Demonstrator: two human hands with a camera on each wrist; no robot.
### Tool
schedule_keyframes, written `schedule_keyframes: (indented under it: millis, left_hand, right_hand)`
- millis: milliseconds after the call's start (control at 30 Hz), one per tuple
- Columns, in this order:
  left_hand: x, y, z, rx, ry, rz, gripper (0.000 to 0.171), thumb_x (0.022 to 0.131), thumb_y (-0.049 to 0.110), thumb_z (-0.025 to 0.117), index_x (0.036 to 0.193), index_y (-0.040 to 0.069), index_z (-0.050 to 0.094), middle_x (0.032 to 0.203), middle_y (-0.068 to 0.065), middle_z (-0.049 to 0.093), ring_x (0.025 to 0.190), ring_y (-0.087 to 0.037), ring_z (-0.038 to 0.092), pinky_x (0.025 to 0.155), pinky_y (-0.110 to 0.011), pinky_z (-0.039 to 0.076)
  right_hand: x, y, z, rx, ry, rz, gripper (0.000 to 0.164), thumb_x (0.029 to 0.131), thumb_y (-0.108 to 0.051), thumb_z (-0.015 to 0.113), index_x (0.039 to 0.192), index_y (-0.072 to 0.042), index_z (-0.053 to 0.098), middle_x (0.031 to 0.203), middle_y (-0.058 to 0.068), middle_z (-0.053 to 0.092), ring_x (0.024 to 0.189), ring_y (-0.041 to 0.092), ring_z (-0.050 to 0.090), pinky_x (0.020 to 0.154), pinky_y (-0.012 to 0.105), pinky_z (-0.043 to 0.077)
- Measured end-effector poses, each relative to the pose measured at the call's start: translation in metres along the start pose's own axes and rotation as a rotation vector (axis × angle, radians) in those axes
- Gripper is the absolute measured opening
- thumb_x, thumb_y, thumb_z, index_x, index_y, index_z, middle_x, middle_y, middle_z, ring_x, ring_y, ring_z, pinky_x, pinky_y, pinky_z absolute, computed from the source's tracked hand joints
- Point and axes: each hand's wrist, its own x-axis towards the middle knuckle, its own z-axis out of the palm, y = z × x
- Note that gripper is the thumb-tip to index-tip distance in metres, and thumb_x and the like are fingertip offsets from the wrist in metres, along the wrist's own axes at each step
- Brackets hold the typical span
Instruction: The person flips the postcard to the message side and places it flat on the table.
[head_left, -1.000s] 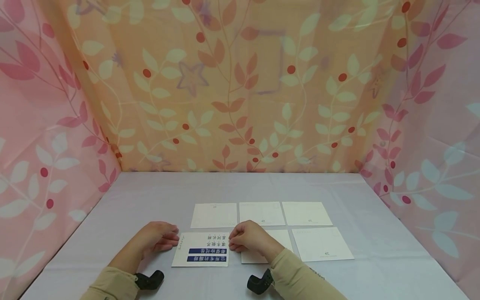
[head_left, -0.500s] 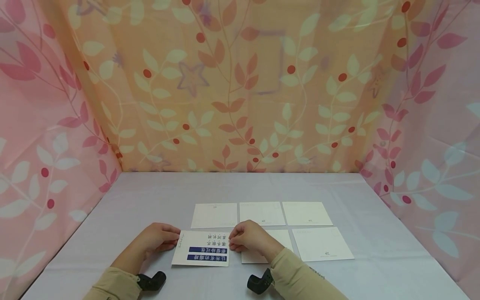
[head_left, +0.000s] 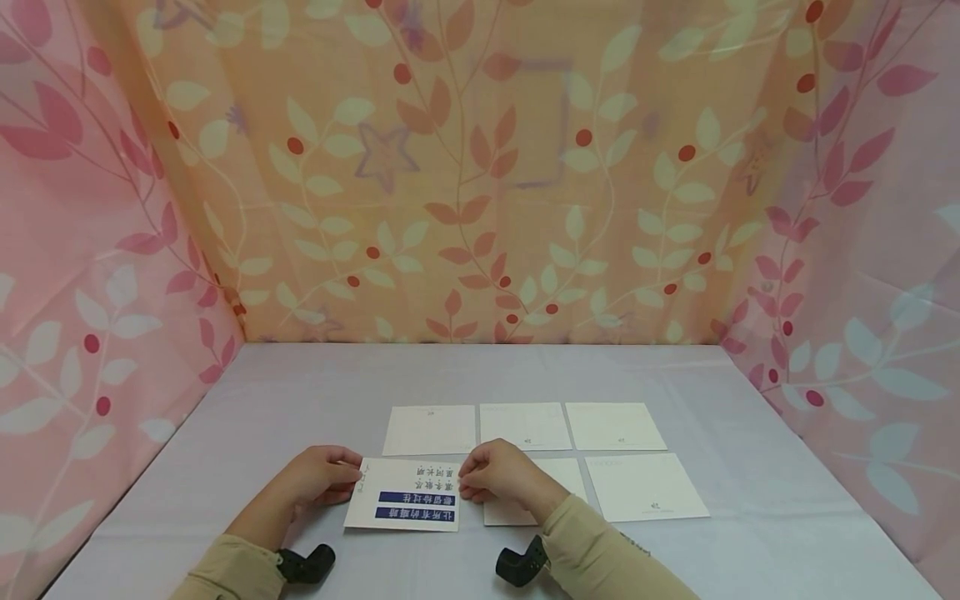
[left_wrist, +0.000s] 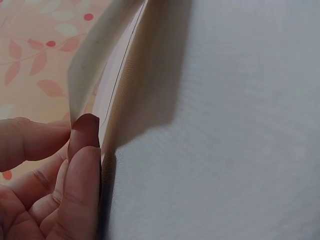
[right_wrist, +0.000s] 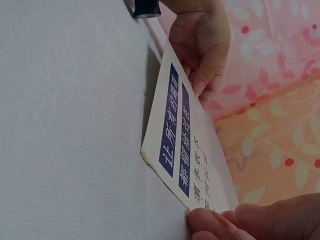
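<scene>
A white card [head_left: 401, 495] printed with Chinese characters, two lines of them on dark blue bars, lies upside down to the head view at the front left of the cards. At its left edge my left hand [head_left: 318, 477] pinches it between thumb and fingers. The left wrist view shows a pale sheet [left_wrist: 95, 55] bowed up at the fingertips, with another layer beneath. My right hand [head_left: 510, 479] pinches the card's right edge near a corner. In the right wrist view, the card's left side [right_wrist: 172, 65] is raised and casts a shadow on the table.
Several mostly blank white cards lie in two rows, among them a back-left card [head_left: 430, 431] and a front-right card [head_left: 647, 487]. My right hand partly covers a front-row card [head_left: 558, 479]. Black wrist devices [head_left: 306, 564] sit at both cuffs. Floral cloth [head_left: 480, 208] walls the white table.
My left hand has risen slightly and moved a little to the right, its fingers now closed on the card's left edge, which has lifted. My right hand has stayed in place.
</scene>
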Motion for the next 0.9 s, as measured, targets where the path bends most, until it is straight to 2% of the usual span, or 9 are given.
schedule_keyframes:
  millis: [300,900]
  left_hand:
    - [0.0003,-0.0010,-0.0006,-0.022,0.000,-0.013,0.025,0.080,0.004,0.065,0.105,0.001,0.063,0.083,-0.006,0.065,0.068,-0.015,0.059,0.061,-0.028,0.054]
    - [-0.0001,-0.0002,-0.0073,-0.097,-0.010,0.004,0.028,0.080,0.005,0.066,0.107,0.001,0.061,0.082,-0.007,0.065,0.066,-0.017,0.061,0.061,-0.030,0.054]
  right_hand:
    - [-0.0007,-0.0001,0.0001,-0.002,0.011,-0.008,0.004,0.082,0.000,0.063,0.083,0.003,0.065,0.071,0.010,0.066,0.063,0.017,0.064,0.058,0.028,0.055]
    - [0.0002,0.0023,-0.0006,-0.016,0.023,0.003,0.008,0.083,-0.007,0.064,0.078,-0.001,0.065,0.070,0.009,0.066,0.062,0.018,0.064,0.059,0.030,0.055]
